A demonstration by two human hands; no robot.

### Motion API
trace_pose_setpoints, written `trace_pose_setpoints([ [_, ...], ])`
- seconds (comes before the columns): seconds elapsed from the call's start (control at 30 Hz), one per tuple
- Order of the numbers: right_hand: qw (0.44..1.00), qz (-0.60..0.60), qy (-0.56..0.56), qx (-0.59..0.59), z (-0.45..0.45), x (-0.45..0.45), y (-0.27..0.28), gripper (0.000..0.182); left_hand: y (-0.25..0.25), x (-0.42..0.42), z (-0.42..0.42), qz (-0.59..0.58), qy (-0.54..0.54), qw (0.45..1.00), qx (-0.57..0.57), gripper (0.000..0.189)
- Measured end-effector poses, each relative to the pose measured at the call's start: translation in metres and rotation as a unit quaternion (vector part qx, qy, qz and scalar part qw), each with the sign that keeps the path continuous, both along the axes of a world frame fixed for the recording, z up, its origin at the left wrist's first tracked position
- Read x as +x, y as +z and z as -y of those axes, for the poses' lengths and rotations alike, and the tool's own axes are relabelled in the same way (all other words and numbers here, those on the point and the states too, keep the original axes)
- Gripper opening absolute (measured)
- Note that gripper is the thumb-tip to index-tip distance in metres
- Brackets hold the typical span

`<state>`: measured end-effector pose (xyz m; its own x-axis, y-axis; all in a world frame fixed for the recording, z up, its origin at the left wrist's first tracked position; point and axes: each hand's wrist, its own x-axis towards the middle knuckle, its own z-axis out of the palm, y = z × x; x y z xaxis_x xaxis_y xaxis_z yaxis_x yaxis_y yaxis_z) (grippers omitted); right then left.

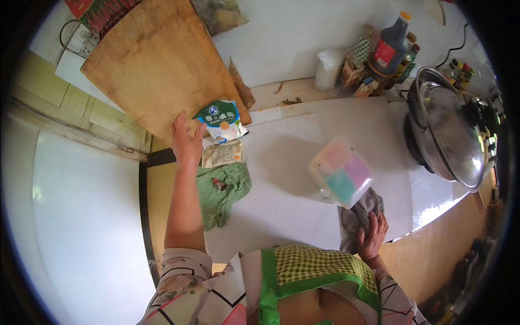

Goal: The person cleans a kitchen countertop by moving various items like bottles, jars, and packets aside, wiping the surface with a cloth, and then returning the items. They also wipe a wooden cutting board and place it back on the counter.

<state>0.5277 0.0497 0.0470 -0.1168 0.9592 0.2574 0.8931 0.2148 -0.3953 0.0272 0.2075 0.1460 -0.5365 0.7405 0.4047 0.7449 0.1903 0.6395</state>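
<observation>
My left hand (187,140) is spread with its fingers apart, beside a green, white and blue plastic packet (223,122) at the near end of a large wooden cutting board (158,61). My right hand (373,237) rests with bent fingers on a grey-brown cloth (357,219) near the counter's front edge. Just beyond that cloth is a clear-lidded plastic container (342,172) with pink, purple and teal sections. A flat printed packet (223,153) lies below the green packet. Under it spreads a green towel (227,187) with a small red and brown item (219,184) on top.
A lidded metal pan (451,130) stands on the stove at the right. Along the back wall are a dark sauce bottle (388,48) with an orange cap, a white bag (328,69) and several small seasoning containers. A white panel (89,211) fills the left side.
</observation>
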Motion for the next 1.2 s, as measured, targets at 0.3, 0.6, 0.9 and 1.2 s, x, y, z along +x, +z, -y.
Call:
trace_pose_setpoints([
  [0.3, 1.0, -0.004, -0.001, 0.02, -0.003, -0.002, 0.009, 0.052, 0.01, -0.014, -0.042, -0.279, -0.167, 0.93, -0.17, 0.019],
  [0.6, 1.0, -0.012, -0.024, 0.01, 0.0, 0.0, 0.008, 0.052, 0.118, 0.091, -0.069, -0.158, -0.386, 0.9, -0.125, 0.02],
  [0.9, 1.0, -0.004, -0.017, -0.002, 0.0, 0.006, 0.002, 0.056, 0.055, 0.267, -0.205, -0.122, -0.574, 0.79, -0.18, 0.028],
  [1.2, 0.999, -0.014, -0.019, -0.023, 0.0, 0.01, 0.002, 0.058, 0.023, 0.309, -0.283, -0.352, -0.414, 0.829, -0.131, 0.022],
])
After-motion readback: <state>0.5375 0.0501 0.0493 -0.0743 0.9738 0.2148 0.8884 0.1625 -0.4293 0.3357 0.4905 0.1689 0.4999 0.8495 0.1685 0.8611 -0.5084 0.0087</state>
